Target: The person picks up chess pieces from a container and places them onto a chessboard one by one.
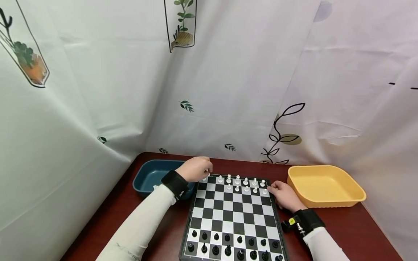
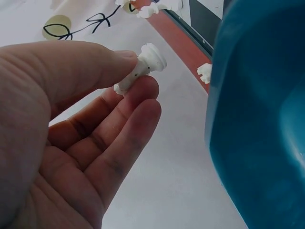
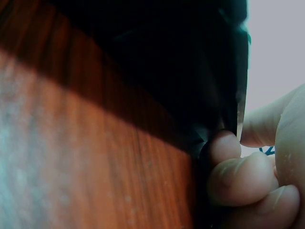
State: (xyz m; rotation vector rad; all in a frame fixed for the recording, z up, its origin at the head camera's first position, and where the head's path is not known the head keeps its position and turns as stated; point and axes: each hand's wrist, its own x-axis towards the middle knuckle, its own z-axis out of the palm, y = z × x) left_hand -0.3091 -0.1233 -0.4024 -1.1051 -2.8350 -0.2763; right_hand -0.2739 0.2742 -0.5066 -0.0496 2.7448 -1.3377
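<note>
The left hand [image 2: 62,138] pinches a small white chess piece [image 2: 141,69] between thumb and fingertips, held sideways in the air beside the blue tray [image 2: 259,119], near the chessboard's [image 1: 233,217] far left corner. It looks like light, rigid plastic, smooth and apt to slip, so it is best gripped around its narrow waist above the base. The right hand [image 1: 286,196] rests on the board's right edge, fingers curled against its rim.
</note>
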